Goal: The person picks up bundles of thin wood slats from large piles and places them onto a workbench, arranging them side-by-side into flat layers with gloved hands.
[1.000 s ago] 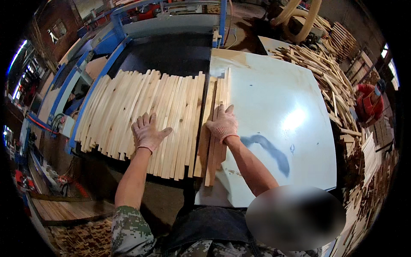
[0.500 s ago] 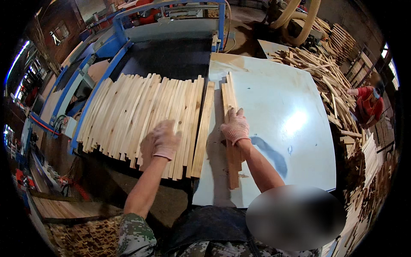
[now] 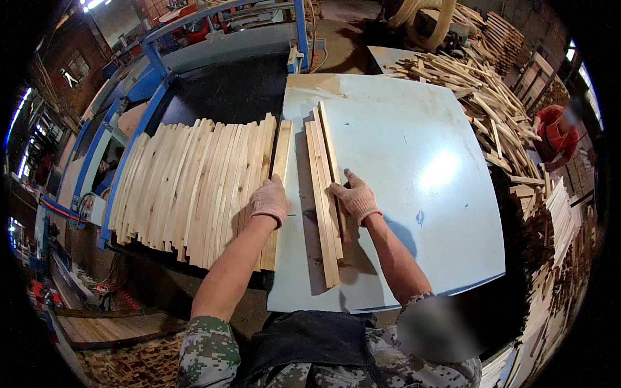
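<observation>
My left hand (image 3: 270,200), in a pale knitted glove, is over the right end of a long row of wooden strips (image 3: 184,187), with its fingers close together and pointing away from me beside the lone strip (image 3: 283,145) at the end of that row. I cannot tell whether I am pinching that strip or only resting on it, because the back of the glove hides the grip. My right hand (image 3: 358,198), gloved the same way, has its thumb and forefinger spread apart; the thumb reaches onto the right side of a small bundle of strips (image 3: 322,194), and my other fingers are mostly hidden. The bundle lies lengthwise on the pale blue-grey bench (image 3: 420,123), between my two hands and near its left edge, with a dark line showing between its right-hand strip and the others. The row sits to the left, side by side on the black bed (image 3: 226,90) of a blue-framed machine, its near ends uneven. Beyond the bench, to the right, a loose heap of strips (image 3: 485,103) lies near a person in red (image 3: 556,136).
</observation>
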The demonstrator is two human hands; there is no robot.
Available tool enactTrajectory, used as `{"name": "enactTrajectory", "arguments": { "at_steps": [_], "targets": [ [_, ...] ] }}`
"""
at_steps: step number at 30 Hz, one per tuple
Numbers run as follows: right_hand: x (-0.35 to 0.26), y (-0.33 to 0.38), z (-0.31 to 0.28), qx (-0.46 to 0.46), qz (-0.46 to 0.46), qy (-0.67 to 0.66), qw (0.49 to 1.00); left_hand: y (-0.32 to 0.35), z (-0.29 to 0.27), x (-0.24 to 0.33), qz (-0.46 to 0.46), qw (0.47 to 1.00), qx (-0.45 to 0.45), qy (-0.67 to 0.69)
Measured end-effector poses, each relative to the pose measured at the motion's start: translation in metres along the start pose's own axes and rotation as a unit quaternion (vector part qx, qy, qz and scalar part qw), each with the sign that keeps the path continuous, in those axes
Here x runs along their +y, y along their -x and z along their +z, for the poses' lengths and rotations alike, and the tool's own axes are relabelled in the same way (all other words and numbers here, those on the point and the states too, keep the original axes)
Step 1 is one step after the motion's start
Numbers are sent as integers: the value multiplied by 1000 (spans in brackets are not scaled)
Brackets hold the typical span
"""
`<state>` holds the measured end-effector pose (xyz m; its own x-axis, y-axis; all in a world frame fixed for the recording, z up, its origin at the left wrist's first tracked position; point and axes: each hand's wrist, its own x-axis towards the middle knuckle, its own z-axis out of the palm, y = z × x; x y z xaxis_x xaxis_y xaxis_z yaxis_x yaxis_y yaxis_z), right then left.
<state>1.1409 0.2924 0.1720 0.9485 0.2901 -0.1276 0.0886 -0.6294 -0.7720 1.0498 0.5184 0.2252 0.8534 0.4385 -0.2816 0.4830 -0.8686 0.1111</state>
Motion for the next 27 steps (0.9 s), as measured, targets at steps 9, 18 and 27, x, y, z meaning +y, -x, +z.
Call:
{"name": "enactTrajectory", "arguments": {
  "at_steps": [9, 18, 27],
  "targets": [
    [17, -1, -19, -29, 37, -64, 997, 2, -7, 27, -47, 988, -44, 142],
    [21, 20, -31, -48, 30, -60, 997, -3, 33, 39, 43, 952, 6, 302],
    [29, 63, -34, -20, 33, -48, 998, 25, 51, 24, 68, 932, -54, 353]
  ]
}}
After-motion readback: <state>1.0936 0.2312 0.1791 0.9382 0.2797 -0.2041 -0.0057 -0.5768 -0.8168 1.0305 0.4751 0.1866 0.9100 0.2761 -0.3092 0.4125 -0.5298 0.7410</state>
